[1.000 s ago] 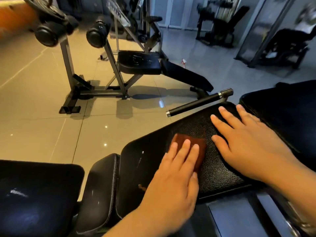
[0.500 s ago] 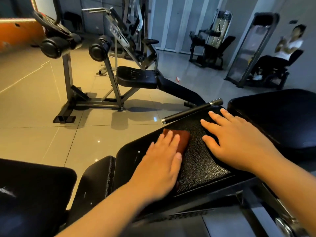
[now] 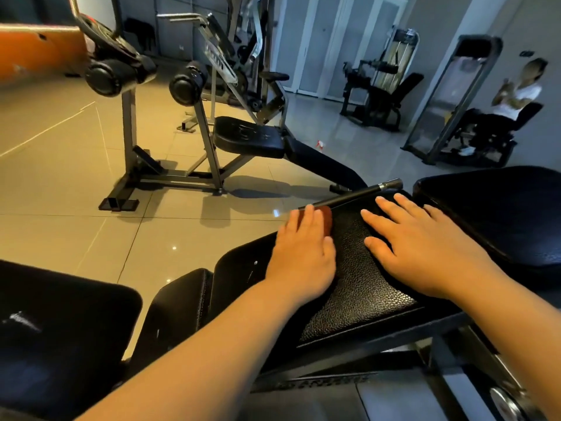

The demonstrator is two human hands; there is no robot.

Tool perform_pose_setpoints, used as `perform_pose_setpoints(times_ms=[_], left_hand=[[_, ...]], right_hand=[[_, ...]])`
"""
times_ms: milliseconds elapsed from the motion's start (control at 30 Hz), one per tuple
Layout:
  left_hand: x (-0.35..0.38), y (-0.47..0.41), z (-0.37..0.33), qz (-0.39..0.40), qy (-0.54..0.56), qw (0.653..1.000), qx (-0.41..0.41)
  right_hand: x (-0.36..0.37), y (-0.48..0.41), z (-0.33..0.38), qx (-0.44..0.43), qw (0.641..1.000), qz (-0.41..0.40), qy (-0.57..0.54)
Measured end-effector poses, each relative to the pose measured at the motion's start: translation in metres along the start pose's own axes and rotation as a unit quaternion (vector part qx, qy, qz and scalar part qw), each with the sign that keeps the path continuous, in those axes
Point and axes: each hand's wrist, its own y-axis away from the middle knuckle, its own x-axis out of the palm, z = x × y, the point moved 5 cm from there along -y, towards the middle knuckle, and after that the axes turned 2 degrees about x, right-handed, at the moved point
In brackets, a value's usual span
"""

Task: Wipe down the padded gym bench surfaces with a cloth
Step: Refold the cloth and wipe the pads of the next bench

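Observation:
A black textured bench pad (image 3: 358, 287) slopes across the middle of the view. My left hand (image 3: 303, 253) lies flat on it with straight fingers, pressing a reddish-brown cloth (image 3: 326, 215) against the pad's far edge; only a corner of the cloth shows past the fingers. My right hand (image 3: 425, 247) rests flat on the pad to the right, fingers spread, holding nothing.
A black bar handle (image 3: 352, 197) runs along the pad's far edge. More black pads sit at right (image 3: 498, 214), lower left (image 3: 60, 329) and beside the main pad (image 3: 176, 308). Another bench machine (image 3: 243, 138) stands on the tiled floor. A person (image 3: 516, 95) sits at far right.
My left hand has slid the cloth up the pad toward its far edge near the bar handle. My right hand has stayed flat on the pad.

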Motion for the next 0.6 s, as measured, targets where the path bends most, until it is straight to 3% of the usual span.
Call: perform_pose_setpoints(times_ms=[167, 233, 400, 600], left_hand=[[-0.003, 0.06, -0.013, 0.01, 0.022, 0.99, 0.138], [-0.006, 0.064, 0.004, 0.001, 0.013, 0.991, 0.135], [-0.009, 0.015, 0.022, -0.012, 0.004, 1.0, -0.007], [-0.009, 0.081, 0.001, 0.015, 0.017, 0.992, 0.124]], right_hand=[[0.003, 0.002, 0.005, 0.009, 1.0, 0.005, 0.018], [0.003, 0.0, 0.006, 0.017, 1.0, 0.009, 0.019], [0.006, -0.001, 0.013, 0.027, 0.999, 0.01, 0.03], [0.008, 0.002, 0.026, -0.006, 0.999, 0.025, 0.044]])
